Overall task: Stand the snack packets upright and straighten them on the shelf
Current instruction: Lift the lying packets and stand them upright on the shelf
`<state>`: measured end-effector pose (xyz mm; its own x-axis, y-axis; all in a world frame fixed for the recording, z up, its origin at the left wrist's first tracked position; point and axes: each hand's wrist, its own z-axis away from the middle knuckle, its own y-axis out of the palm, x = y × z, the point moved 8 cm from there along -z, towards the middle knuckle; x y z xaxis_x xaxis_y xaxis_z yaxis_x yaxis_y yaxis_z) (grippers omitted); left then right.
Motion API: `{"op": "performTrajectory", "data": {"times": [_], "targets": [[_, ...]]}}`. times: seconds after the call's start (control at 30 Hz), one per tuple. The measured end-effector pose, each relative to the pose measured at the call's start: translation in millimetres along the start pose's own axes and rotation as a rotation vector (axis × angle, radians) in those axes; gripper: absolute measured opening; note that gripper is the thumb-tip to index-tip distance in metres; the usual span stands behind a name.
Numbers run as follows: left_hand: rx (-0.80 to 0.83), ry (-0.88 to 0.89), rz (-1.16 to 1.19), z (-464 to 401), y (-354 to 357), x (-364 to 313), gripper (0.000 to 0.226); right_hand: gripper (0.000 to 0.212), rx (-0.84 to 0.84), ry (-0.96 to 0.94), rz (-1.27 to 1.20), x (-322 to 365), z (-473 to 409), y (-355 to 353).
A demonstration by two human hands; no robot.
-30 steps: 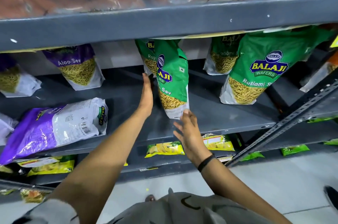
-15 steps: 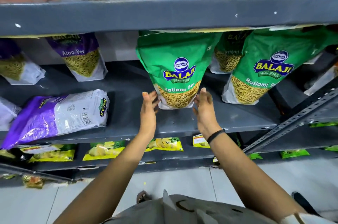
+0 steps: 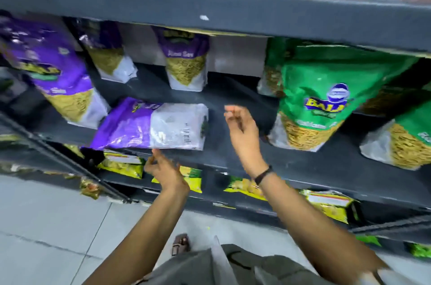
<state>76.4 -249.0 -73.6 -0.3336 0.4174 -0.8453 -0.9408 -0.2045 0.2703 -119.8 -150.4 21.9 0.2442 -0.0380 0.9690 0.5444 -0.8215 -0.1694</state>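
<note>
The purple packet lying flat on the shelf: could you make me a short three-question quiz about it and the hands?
1. True or false: the purple packet lies on its side.
2. Which hand is nearer it? A) left hand B) right hand
3. What colour is the upright packet right of the right hand?

Key: 1 true; 2 A; 3 green.

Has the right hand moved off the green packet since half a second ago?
Yes. The right hand has left the green packet and now sits to its left, empty, nearer the lying purple packet.
</note>
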Motion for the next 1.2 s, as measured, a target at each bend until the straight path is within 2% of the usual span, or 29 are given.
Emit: {"op": "performTrajectory", "data": {"times": [0.13, 0.2, 0.27, 0.33, 0.4, 0.5, 0.57, 0.63, 0.7, 0.77, 0.87, 0.93, 1.0, 1.1, 1.2], "targets": [[0.147, -0.113, -0.055, -34.5, -5.7, -25.4, 0.014, 0.021, 0.322, -0.065, 0.227, 31.8, -64.6, 101.9], [0.240, -0.216, -0.049, -48.3, -4.4, -30.7, 0.012, 0.030, 0.471, -0.036, 0.451, 22.2, -85.7, 151.2], [0.295, -0.315, -0.092, -65.7, -13.3, -30.4, 0.022, 0.041, 0.634, -0.023, 0.709, 5.2, -92.7, 189.0], [0.320, -0.348, -0.160, -84.1, -25.3, -30.1, 0.011, 0.045, 0.799, -0.034, 0.915, -9.6, -89.8, 208.5], [0.355, -0.378, -0.190, -93.5, -31.5, -28.8, 0.008, 0.042, 0.905, 0.003, 0.998, -13.5, -86.4, 208.7], [0.425, -0.413, -0.215, -89.7, -29.3, -29.5, 0.005, 0.033, 0.958, 0.150, 0.917, -22.3, -87.4, 193.6], [0.483, -0.398, -0.235, -82.8, -23.5, -31.4, 0.011, 0.033, 0.921, 0.201, 0.782, -29.6, -88.0, 178.2], [0.565, -0.322, -0.270, -76.0, -12.5, -41.8, 0.021, 0.029, 0.789, 0.260, 0.591, -35.9, -90.6, 155.4], [0.657, -0.163, -0.341, -69.3, 3.9, -63.4, 0.019, 0.031, 0.632, 0.295, 0.351, -32.3, -88.2, 132.1], [0.768, 0.029, -0.405, -66.3, 27.4, -90.6, 0.014, 0.022, 0.468, 0.314, 0.165, -25.7, -87.1, 105.9], [0.828, 0.370, -0.522, -83.2, 62.7, -134.2, 0.016, 0.016, 0.337, 0.328, -0.008, -11.1, -80.2, 81.3], [0.816, 0.524, -0.561, -97.3, 84.0, -160.6, 0.019, 0.016, 0.282, 0.267, -0.052, 3.1, -71.7, 78.1], [0.808, 0.591, -0.571, -111.4, 104.4, -179.5, 0.019, 0.015, 0.218, 0.190, -0.053, 14.8, -63.6, 85.5], [0.831, 0.629, -0.548, -126.9, 123.9, -192.7, 0.024, 0.017, 0.062, 0.128, -0.039, 14.9, -59.5, 94.7], [0.858, 0.604, -0.566, -141.9, 118.8, -172.8, 0.020, 0.018, -0.032, 0.116, 0.048, 5.1, -57.0, 97.3]]}}
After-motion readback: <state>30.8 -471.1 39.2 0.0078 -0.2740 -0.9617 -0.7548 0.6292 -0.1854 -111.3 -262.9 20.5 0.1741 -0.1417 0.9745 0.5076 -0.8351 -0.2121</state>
